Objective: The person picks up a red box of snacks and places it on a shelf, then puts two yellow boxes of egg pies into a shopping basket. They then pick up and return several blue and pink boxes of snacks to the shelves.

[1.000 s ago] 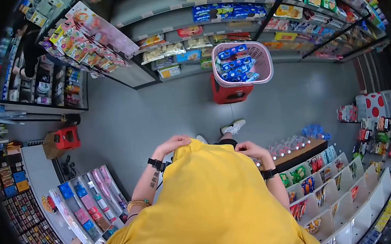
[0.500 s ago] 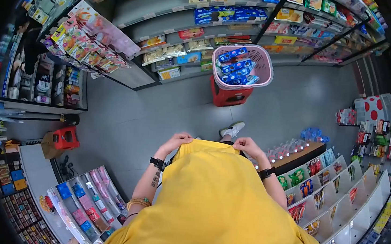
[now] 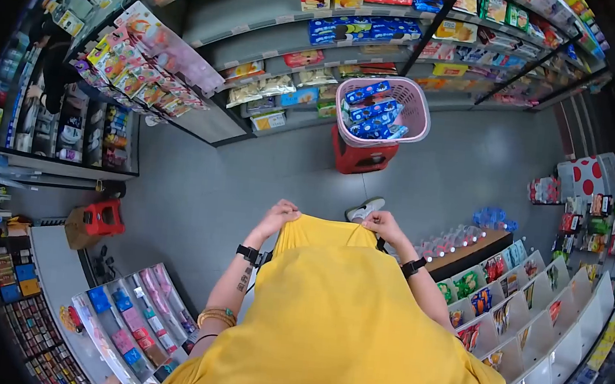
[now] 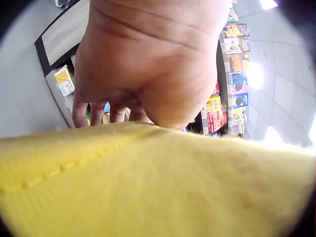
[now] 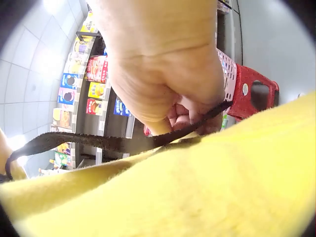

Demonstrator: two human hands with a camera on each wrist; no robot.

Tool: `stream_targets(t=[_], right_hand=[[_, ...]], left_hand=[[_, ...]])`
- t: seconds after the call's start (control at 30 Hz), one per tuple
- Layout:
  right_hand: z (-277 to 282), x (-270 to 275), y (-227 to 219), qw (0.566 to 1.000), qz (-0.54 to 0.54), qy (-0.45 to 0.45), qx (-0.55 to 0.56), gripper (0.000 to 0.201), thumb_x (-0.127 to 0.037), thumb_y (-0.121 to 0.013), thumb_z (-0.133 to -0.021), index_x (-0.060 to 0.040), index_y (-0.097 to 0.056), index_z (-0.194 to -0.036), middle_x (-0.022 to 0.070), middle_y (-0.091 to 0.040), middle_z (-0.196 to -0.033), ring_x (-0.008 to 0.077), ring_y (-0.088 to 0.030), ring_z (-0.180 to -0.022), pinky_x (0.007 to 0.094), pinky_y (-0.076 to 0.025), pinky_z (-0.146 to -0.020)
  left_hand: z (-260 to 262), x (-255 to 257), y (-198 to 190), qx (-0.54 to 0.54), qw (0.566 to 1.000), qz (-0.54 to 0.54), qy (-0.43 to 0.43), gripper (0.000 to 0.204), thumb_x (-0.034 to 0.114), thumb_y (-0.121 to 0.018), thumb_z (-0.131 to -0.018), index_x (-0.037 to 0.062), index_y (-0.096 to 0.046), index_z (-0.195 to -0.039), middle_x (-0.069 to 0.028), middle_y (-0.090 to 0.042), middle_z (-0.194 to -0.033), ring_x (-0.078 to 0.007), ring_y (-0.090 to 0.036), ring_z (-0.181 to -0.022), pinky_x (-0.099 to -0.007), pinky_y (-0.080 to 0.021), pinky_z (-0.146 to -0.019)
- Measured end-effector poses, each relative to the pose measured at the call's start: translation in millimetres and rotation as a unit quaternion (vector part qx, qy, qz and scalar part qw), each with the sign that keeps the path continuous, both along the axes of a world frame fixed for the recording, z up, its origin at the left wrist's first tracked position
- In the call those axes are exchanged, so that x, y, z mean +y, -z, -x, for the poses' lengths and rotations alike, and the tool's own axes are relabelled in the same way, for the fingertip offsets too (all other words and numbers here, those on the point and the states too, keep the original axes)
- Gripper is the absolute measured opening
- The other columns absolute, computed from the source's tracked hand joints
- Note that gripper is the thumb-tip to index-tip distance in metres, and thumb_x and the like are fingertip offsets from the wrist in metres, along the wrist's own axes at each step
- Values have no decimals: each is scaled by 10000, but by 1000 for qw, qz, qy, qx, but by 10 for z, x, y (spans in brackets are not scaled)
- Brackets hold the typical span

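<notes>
The person wears a yellow T-shirt [image 3: 333,305], its front hem stretched out between both hands. At the hem's left corner the left hand [image 3: 280,217] pinches the cloth; in the left wrist view its thumb meets the fabric's edge and its fingertips are partly hidden behind it. The right hand [image 3: 387,228] pinches the opposite corner. Seen from the right wrist, that hand [image 5: 163,74] has its fingers curled in at the cloth, and a dark strap [image 5: 113,143] crosses in front of it. Each wrist carries a black band.
Ahead, a pink basket [image 3: 418,121] of blue snack packs stands on a red stool [image 3: 362,159]. Stocked shelves [image 3: 262,43] line the back. White bins of snacks [image 3: 532,317] flank the right, with bottles beside them; a display tray [image 3: 106,321] stands at the left. A white shoe [image 3: 365,209] shows on the floor.
Both hands have drawn the shirt hem forward, away from the body, so more of its front is spread between them. The right hand has moved slightly inward.
</notes>
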State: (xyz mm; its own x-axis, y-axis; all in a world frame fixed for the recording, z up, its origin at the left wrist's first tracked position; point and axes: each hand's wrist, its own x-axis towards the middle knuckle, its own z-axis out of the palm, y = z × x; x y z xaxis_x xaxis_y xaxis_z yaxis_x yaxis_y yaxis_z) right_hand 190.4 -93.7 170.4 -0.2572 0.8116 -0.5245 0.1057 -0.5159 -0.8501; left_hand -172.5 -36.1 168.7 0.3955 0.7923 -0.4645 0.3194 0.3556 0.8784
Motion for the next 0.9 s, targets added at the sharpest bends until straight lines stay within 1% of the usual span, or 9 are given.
stream_targets(t=[0.23, 0.33, 0.4, 0.43, 0.53, 0.67, 0.73, 0.8, 0.9], right_hand=[[-65, 32, 117, 995, -63, -16, -74, 140, -153, -687, -816, -20, -645, -809, -32, -558, -685, 48, -483, -653, 216, -402, -595], [-135, 138, 20, 991, -35, -115, -64, 116, -123, -665, -827, -8, -656, -835, -11, -614, -739, 72, -560, -700, 241, -456, -643], [-221, 256, -32, 981, 7, -149, -122, 124, -118, -659, -816, 1, -660, -854, 20, -635, -752, 100, -597, -727, 269, -484, -667], [-292, 289, -38, 974, 29, -166, -151, 131, -115, -656, -811, 5, -662, -864, 36, -645, -758, 114, -616, -741, 282, -498, -679], [-664, 342, 341, 929, -99, -183, -305, 159, -124, -649, -795, 11, -668, -877, 83, -665, -779, 157, -646, -771, 302, -516, -714], [-938, 489, 351, 957, -28, -106, -267, 255, -154, -665, -766, -4, -645, -972, 104, -673, -785, 182, -651, -731, 316, -516, -694], [-1049, 632, 399, 967, -21, -92, -237, 273, -158, -659, -776, 3, -631, -995, 93, -664, -779, 168, -640, -711, 307, -513, -676], [-1150, 876, 366, 976, -11, -77, -205, 280, -164, -654, -787, 8, -621, -1006, 80, -652, -778, 155, -629, -693, 297, -508, -656], [-1251, 1357, 317, 989, 19, -44, -139, 264, -189, -641, -830, -30, -602, -1037, 40, -619, -808, 115, -600, -686, 247, -483, -629]], left_hand=[[19, -149, 152, 8, 999, 32, 13, 318, 313, -654, -844, -4, -667, -864, -77, -557, -1066, -191, -514, -1030, -303, -395, -892], [70, -151, 159, 18, 1000, 2, 8, 338, 346, -632, -860, 10, -662, -851, -50, -574, -1006, -176, -519, -995, -304, -400, -872], [169, -141, 238, 50, 999, 19, -4, 371, 392, -609, -867, 25, -656, -838, -34, -582, -949, -169, -527, -948, -299, -405, -850], [311, -134, 420, 72, 996, 49, -20, 394, 422, -595, -869, 34, -651, -823, -26, -583, -913, -164, -530, -915, -293, -407, -835], [700, -269, 766, 121, 977, 138, -110, 486, 495, -546, -863, 20, -651, -863, -55, -598, -806, -157, -540, -830, -295, -434, -751], [1608, -1089, 1973, 260, 923, 249, -135, 403, 421, -561, -845, 20, -574, -879, -66, -594, -795, -173, -518, -617, -339, -409, -523], [1681, -1616, 2049, 262, 884, 320, -218, 337, 373, -574, -841, 37, -558, -853, -68, -584, -777, -187, -513, -558, -342, -391, -477], [1729, -2040, 2119, 126, 855, 432, -258, 289, 345, -575, -842, 57, -563, -843, -63, -577, -768, -177, -533, -597, -338, -411, -511], [1272, -2096, 1541, 168, 872, 390, -245, 285, 349, -579, -849, 64, -567, -863, -60, -586, -797, -173, -556, -658, -339, -440, -563]])
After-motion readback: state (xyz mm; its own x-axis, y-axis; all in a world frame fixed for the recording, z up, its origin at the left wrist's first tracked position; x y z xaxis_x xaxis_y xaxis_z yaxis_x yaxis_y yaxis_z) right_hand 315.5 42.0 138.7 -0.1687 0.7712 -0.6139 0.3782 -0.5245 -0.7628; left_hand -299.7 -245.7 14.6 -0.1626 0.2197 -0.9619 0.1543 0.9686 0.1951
